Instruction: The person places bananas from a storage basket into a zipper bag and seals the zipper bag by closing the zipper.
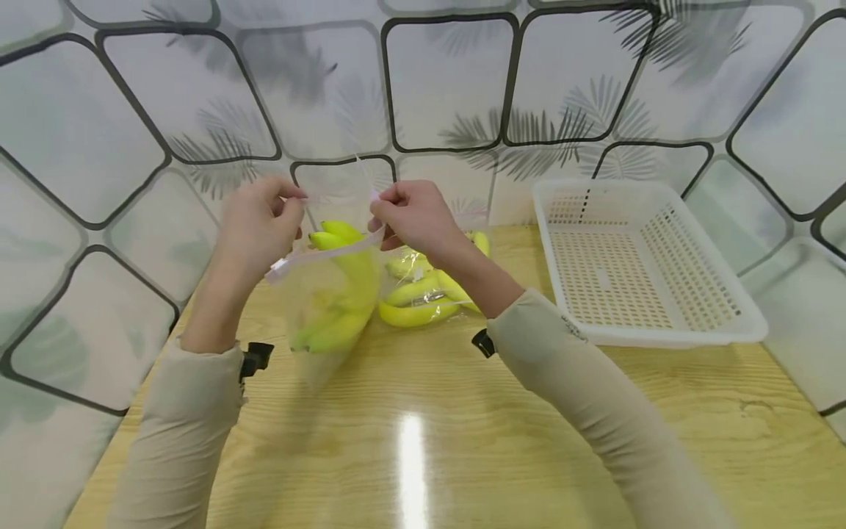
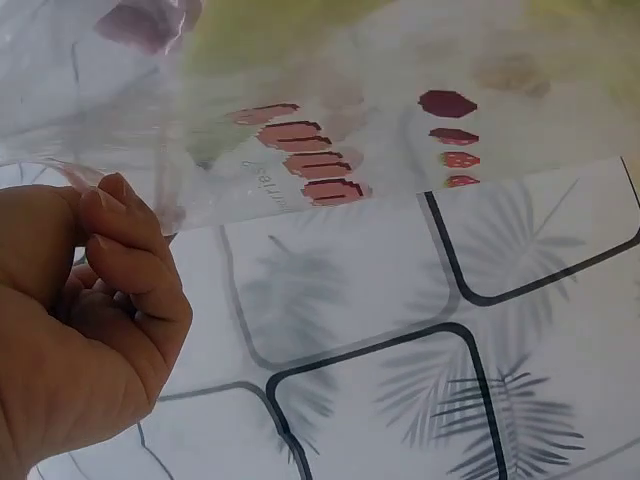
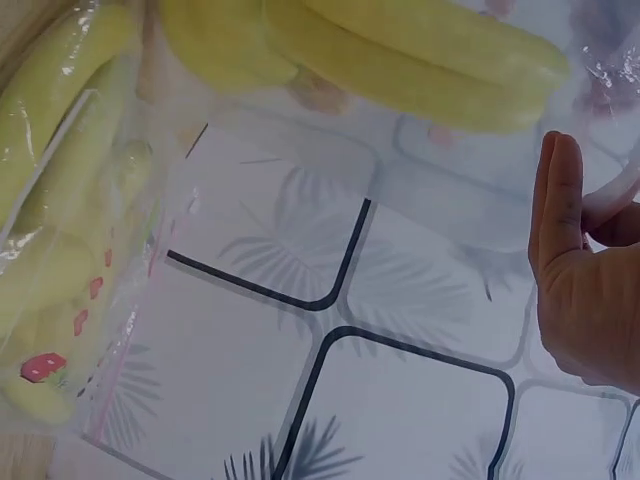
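A clear zip bag [image 1: 297, 294] with a bunch of bananas [image 1: 357, 286] inside hangs upright between my two hands. Its mouth gapes at the top, and the banana tips reach up to the opening. My left hand [image 1: 258, 228] pinches the bag's left top edge between thumb and forefinger. On the other side, my right hand [image 1: 419, 220] pinches the right end of the top edge near the zip strip. In the left wrist view, printed red fruit shows on the plastic beside the left hand [image 2: 100, 310]. The right wrist view shows the right hand [image 3: 585, 250] close by the bananas [image 3: 420, 60].
Behind my right hand, a second clear bag of bananas [image 1: 423, 297] lies on the wooden table [image 1: 502, 441]. A white perforated basket [image 1: 661, 334] stands at the right. The wall behind has a leaf-patterned covering [image 1: 449, 88].
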Motion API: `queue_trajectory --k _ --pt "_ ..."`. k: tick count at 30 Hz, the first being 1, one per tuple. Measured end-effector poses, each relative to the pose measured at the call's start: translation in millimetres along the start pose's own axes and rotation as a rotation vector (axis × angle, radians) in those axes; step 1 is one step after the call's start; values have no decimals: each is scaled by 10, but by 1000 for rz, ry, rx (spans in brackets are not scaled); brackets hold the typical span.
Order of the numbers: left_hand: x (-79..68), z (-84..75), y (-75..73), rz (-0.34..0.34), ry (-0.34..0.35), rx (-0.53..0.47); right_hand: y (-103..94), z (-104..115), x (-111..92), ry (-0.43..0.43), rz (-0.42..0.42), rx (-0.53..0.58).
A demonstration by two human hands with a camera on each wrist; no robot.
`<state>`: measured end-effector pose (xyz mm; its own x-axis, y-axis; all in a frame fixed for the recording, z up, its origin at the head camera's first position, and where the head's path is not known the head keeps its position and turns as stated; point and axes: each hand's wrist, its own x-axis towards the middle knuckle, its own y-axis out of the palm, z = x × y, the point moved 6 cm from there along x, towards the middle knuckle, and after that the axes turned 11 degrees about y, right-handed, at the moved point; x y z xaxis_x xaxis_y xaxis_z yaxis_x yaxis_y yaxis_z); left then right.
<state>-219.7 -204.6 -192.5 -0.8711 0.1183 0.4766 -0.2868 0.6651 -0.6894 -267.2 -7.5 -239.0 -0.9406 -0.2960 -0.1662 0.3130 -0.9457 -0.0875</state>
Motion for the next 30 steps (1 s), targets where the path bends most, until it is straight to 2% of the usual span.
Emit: queue_trajectory --k 5,7,9,13,17,21,24,26,28,30 --pt "-43 92 -315 -114 -80 -26 -26 165 32 -18 -35 98" --pt "-106 77 -356 -127 -75 -45 4 172 51 -10 -29 140" --pt "-175 15 -325 -120 -55 -52 66 160 65 -5 -12 150" --pt "-255 -197 -190 -92 0 -87 130 189 44 -17 11 111" --pt "-260 -443 -18 -72 72 -196 40 262 20 -10 24 43" --pt "-303 -611 205 -54 137 -324 -81 298 -14 -6 100 -112" --pt "-356 -660 389 -29 163 -396 -155 255 -39 -7 175 -217" --pt "-390 -650 507 -6 165 -441 -208 189 -48 5 210 -241" --pt "-421 -592 600 16 159 -496 -265 106 -49 37 226 -223" --pt "-434 -467 661 9 136 -551 -322 38 -51 62 223 -180"
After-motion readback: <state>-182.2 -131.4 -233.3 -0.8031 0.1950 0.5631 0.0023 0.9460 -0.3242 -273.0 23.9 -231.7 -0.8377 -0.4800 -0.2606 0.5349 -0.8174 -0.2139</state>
